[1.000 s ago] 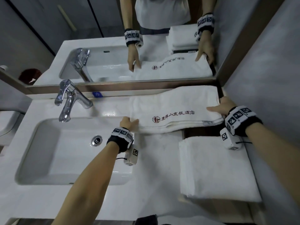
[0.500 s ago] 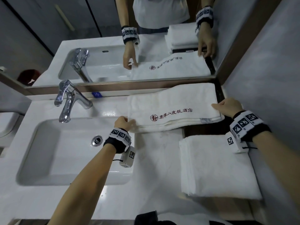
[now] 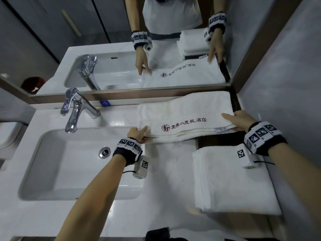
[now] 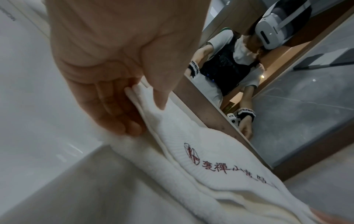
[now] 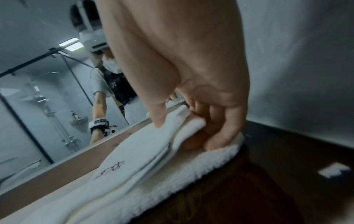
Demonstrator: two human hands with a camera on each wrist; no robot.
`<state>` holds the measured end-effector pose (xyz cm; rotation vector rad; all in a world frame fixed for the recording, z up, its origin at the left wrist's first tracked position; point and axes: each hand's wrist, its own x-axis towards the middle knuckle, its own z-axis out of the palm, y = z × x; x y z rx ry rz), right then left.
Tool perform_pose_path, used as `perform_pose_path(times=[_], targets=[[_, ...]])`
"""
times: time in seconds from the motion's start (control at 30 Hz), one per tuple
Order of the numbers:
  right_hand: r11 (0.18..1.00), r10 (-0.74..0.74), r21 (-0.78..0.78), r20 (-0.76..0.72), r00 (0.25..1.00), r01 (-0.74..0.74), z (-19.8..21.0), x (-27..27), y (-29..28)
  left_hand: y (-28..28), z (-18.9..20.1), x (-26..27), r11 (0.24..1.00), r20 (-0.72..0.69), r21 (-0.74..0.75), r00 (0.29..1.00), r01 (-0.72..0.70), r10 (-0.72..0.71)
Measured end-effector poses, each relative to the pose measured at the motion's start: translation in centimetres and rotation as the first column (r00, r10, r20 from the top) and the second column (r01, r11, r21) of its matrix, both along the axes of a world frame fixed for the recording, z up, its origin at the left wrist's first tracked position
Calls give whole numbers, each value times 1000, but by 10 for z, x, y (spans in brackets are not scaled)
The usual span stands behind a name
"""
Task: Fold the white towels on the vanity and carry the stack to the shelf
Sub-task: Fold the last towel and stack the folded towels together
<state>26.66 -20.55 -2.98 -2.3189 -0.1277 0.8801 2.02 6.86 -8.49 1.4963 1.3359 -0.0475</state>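
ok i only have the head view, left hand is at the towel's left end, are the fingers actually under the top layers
Observer: Yes. The left wrist view shows the left hand with fingers under the logo towel's upper layers, thumb on top.
Operator: and the right
Observer: The right hand pinches likewise: thumb on top, fingers curled beneath the upper layers.
Operator: whole towel gripped?
Observer: No, a fluffier bottom layer lies below the fingers.

A: Lettered towel (image 3: 184, 117)?
B: White, red lettering up, folded long, flat on vanity (image 3: 166, 162); both ends pinched between thumbs and fingers (image 4: 114, 109).
A: Other?
B: Folded towel stack (image 3: 231, 181), flat, below right-hand fingers (image 5: 220, 133).
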Motion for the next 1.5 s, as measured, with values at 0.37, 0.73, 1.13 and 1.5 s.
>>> perform_pose_path(times=[0.37, 0.73, 1.13, 1.5], targets=[[935, -226, 257, -95, 969, 243, 1, 8, -7, 8, 10, -14, 937, 306, -324, 923, -131, 235], [947, 210, -308, 361, 909, -96, 4, 6, -5, -13, 10, -1, 806, -323, 436, 906, 400, -276], [501, 856, -554, 208, 472, -664, -23, -16, 80, -58, -12, 109, 261, -412, 415, 436, 872, -800], [596, 796, -459, 225, 562, -659, -26, 12, 29, -25, -32, 84, 246, -482, 456, 470, 855, -740]])
